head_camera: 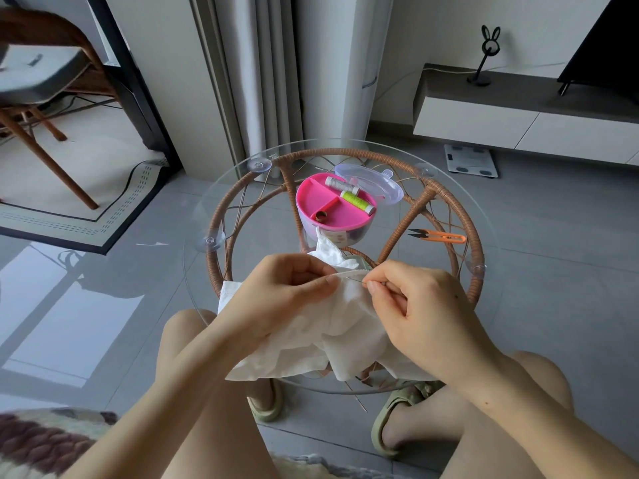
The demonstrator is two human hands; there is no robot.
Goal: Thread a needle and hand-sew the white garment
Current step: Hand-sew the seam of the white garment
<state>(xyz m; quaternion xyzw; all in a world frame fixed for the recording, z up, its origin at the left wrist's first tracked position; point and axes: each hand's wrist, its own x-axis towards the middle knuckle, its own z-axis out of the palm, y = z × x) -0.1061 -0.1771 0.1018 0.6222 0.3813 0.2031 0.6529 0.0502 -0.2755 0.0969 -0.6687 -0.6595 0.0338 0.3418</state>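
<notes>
The white garment [342, 326] lies bunched over the near edge of the round glass table [242, 188]. My left hand [287, 292] pinches a folded edge of the cloth between thumb and forefinger. My right hand [418, 305] pinches a thin needle [356, 280] that lies along that edge, its tip toward my left fingers. The thread itself is too fine to make out.
A pink sewing box [332, 210] with grey and yellow-green thread spools [358, 200] stands mid-table, its clear lid [371, 183] behind it. Orange thread snips [439, 236] lie at the right. My knees and sandalled feet are under the table. A chair stands far left.
</notes>
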